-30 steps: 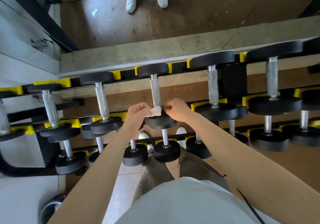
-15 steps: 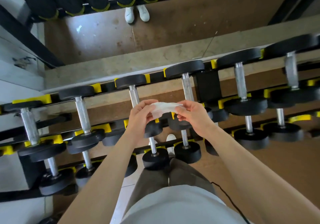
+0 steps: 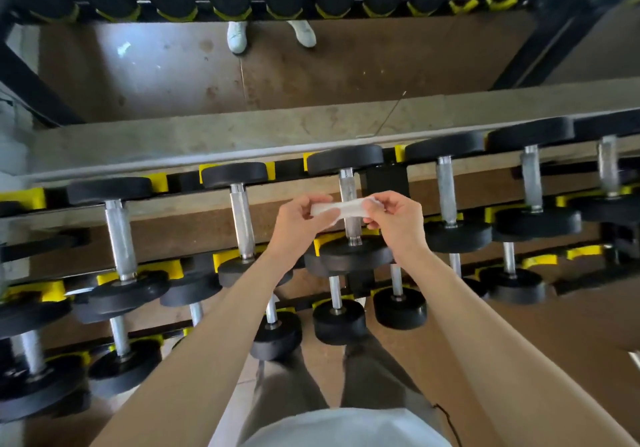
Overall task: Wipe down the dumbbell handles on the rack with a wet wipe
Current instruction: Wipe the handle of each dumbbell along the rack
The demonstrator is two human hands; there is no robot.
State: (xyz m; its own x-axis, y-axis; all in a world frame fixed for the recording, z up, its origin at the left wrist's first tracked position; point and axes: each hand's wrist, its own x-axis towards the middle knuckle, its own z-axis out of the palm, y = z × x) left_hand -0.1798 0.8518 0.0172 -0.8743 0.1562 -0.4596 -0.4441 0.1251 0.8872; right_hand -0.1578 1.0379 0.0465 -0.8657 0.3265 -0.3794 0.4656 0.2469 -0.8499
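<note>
- The left hand [image 3: 298, 228] pinches one end of the wet wipe [image 3: 341, 208] between thumb and fingertips, the fingers curled in toward the palm
- The right hand [image 3: 398, 225] grips the opposite end the same way, thumb pressed against bent fingers
- The wet wipe, white and pulled into a narrow band, is stretched between the two hands and crosses in front of the steel handle [image 3: 347, 187] of a dumbbell [image 3: 346, 160] on the top tier; whether it touches the metal cannot be told
- That dumbbell lies front to back across the rack [image 3: 384, 180], its far black head by a yellow cradle [image 3: 308, 160] and its near head just below the hands
- Neighbouring dumbbells sit either side of it – one to the left [image 3: 242, 225], one to the right [image 3: 446, 190] – both with bare handles
- Smaller dumbbells [image 3: 341, 320] fill the lower tiers, near the person's grey trousers [image 3: 287, 387]
- A pair of white shoes [image 3: 237, 36] shows at the top, under a row of black dumbbell heads
</note>
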